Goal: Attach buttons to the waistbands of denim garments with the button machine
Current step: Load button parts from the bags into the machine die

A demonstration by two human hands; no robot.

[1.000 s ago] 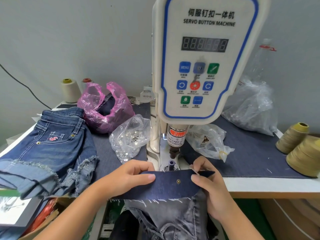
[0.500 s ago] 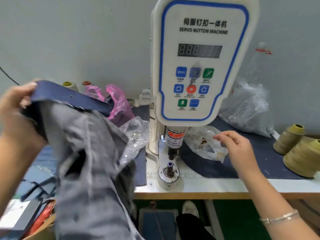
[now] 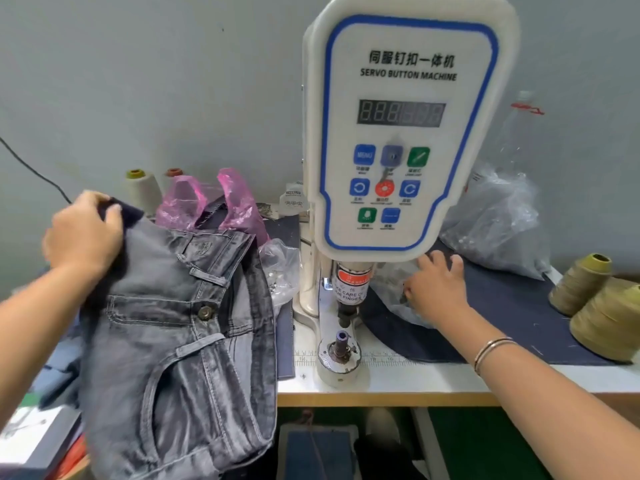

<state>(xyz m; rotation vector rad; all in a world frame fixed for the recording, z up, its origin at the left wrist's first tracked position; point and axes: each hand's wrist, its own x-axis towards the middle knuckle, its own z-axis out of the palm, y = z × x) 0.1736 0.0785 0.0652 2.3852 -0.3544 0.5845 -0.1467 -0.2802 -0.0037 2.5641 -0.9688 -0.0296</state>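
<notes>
Since a moment ago the grey denim garment [image 3: 180, 341] has swung left, off the button machine [image 3: 398, 133] – now it hangs at the table's [image 3: 433, 381] left edge, its button [image 3: 205, 312] showing. Left hand [image 3: 83, 237] grips the waistband's far-left end. Right hand [image 3: 436, 289] rests in a clear bag [image 3: 391, 292] right of the machine – whether it pinches anything, I cannot tell.

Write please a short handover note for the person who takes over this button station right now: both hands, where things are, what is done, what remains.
Left hand: holds the waistband end of the grey denim garment, lifted left of the button machine.
Right hand: in the clear bag right of the machine; whether its grip holds a button cannot be seen.
Done: a metal button sits on this waistband.
Left: set the garment aside, load the die, bring the next garment.
</notes>
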